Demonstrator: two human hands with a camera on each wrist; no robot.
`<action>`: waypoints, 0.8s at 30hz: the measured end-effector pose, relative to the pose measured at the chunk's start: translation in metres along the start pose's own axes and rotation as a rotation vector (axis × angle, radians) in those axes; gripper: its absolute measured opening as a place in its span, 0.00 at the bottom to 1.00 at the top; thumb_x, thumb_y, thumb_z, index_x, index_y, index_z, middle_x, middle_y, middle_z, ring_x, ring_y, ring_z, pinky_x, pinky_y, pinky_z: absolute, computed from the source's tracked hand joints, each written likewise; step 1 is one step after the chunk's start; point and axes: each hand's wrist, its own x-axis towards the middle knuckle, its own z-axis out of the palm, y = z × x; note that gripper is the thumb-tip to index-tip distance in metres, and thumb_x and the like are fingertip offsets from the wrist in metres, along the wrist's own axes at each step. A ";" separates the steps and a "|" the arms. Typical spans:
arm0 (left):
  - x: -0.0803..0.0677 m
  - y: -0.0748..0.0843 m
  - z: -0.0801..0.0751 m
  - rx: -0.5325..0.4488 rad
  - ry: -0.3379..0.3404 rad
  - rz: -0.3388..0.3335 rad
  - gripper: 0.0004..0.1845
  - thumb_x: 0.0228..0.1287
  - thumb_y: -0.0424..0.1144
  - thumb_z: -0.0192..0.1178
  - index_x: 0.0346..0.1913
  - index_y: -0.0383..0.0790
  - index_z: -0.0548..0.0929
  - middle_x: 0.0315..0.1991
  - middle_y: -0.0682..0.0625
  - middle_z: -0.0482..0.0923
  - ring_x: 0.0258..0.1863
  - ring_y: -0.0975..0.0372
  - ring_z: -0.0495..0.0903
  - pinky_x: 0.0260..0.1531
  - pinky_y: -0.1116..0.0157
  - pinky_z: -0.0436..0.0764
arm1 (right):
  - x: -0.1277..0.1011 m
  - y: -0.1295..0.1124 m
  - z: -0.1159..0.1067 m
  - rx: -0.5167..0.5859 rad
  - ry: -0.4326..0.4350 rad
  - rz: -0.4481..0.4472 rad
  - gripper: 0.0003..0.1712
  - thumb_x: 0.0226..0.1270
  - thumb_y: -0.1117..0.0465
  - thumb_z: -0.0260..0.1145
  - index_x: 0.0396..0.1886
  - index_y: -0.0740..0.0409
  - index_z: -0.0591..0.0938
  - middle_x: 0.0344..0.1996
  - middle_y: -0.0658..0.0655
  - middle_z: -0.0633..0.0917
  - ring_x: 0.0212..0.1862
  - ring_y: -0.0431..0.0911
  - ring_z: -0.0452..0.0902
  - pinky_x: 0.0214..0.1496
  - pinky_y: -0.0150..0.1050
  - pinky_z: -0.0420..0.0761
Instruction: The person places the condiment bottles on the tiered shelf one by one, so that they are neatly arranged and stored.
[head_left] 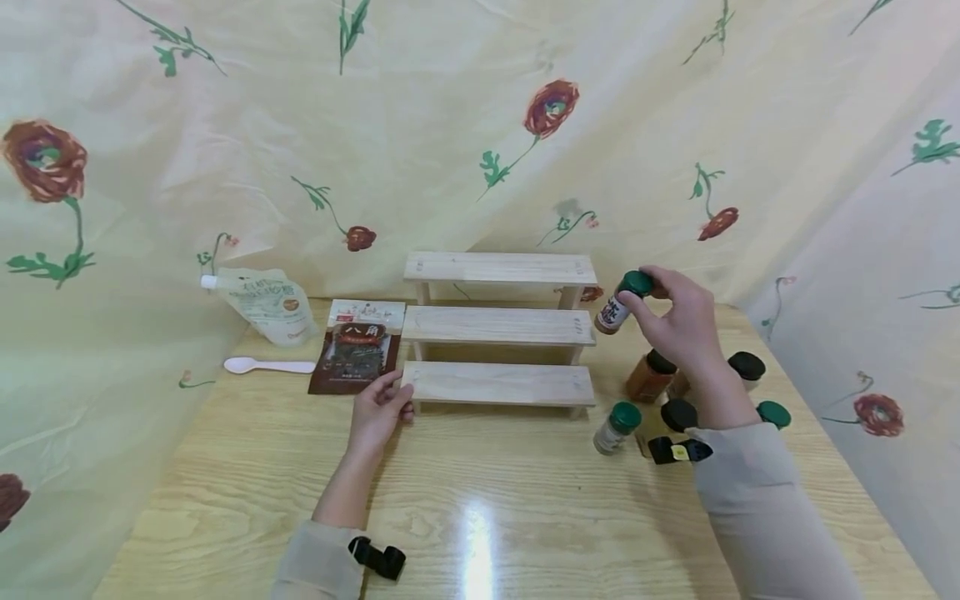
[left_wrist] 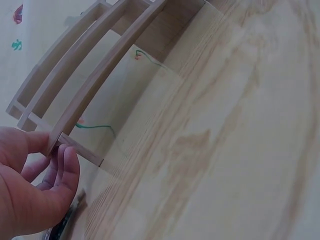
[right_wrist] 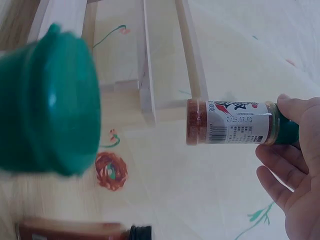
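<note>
A three-step wooden rack [head_left: 498, 325] stands at the back of the table. My left hand [head_left: 381, 408] holds the left end of its lowest step [left_wrist: 57, 137], thumb and fingers pinching the board. My right hand [head_left: 678, 321] holds a spice jar [head_left: 621, 302] with a green cap and red powder in the air, just right of the rack's middle step. In the right wrist view the spice jar [right_wrist: 230, 128] is gripped by its cap, tilted. A blurred green cap [right_wrist: 50, 127] of another jar fills that view's left side.
Several spice jars stand on the table right of the rack, among them a green-capped one [head_left: 617, 427] and a brown one [head_left: 650, 375]. A dark spice packet [head_left: 356, 348], a white spoon [head_left: 266, 365] and a white pouch [head_left: 266, 302] lie left. Flowered cloth [head_left: 480, 125] hangs behind.
</note>
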 end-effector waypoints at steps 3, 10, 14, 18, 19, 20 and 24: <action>0.000 0.000 0.000 -0.005 -0.003 -0.007 0.23 0.70 0.31 0.65 0.65 0.32 0.77 0.34 0.48 0.76 0.28 0.61 0.82 0.29 0.68 0.86 | 0.005 -0.005 0.004 0.013 0.033 -0.031 0.23 0.61 0.65 0.76 0.54 0.71 0.82 0.42 0.66 0.86 0.38 0.56 0.83 0.48 0.20 0.70; 0.002 0.001 0.000 -0.008 -0.004 -0.008 0.23 0.69 0.30 0.65 0.65 0.32 0.77 0.33 0.48 0.78 0.28 0.61 0.82 0.30 0.68 0.86 | 0.022 -0.023 0.015 0.072 0.045 -0.067 0.22 0.61 0.66 0.77 0.53 0.70 0.83 0.41 0.66 0.86 0.38 0.55 0.82 0.45 0.22 0.71; 0.002 0.003 0.001 0.002 0.000 -0.010 0.23 0.69 0.30 0.64 0.65 0.33 0.77 0.34 0.47 0.78 0.28 0.61 0.81 0.30 0.69 0.86 | 0.034 -0.032 0.019 0.094 0.037 -0.079 0.23 0.61 0.65 0.76 0.54 0.70 0.83 0.42 0.66 0.86 0.37 0.54 0.82 0.44 0.24 0.72; 0.002 0.003 0.001 0.012 0.002 -0.017 0.23 0.69 0.30 0.65 0.65 0.33 0.77 0.34 0.47 0.78 0.28 0.62 0.82 0.29 0.69 0.86 | 0.045 -0.040 0.024 0.110 0.021 -0.077 0.23 0.62 0.64 0.76 0.55 0.69 0.82 0.44 0.65 0.86 0.38 0.53 0.82 0.43 0.28 0.76; 0.002 0.003 0.000 0.013 0.001 -0.018 0.23 0.69 0.30 0.65 0.65 0.33 0.77 0.34 0.46 0.78 0.28 0.61 0.82 0.29 0.69 0.86 | 0.047 -0.042 0.026 0.113 0.016 -0.078 0.24 0.62 0.64 0.76 0.56 0.69 0.82 0.44 0.65 0.86 0.39 0.53 0.82 0.43 0.30 0.77; 0.002 0.003 0.000 0.013 -0.001 -0.019 0.23 0.69 0.30 0.65 0.65 0.33 0.77 0.34 0.47 0.78 0.28 0.61 0.82 0.30 0.69 0.86 | 0.049 -0.045 0.027 0.116 0.010 -0.081 0.24 0.62 0.64 0.76 0.56 0.69 0.82 0.45 0.65 0.86 0.39 0.53 0.82 0.43 0.33 0.78; 0.000 0.002 0.000 0.014 -0.005 -0.013 0.23 0.69 0.29 0.65 0.65 0.31 0.76 0.34 0.47 0.78 0.28 0.61 0.82 0.30 0.69 0.86 | 0.059 -0.057 0.034 0.135 -0.029 -0.085 0.23 0.64 0.62 0.76 0.55 0.68 0.82 0.44 0.64 0.85 0.40 0.53 0.81 0.43 0.44 0.83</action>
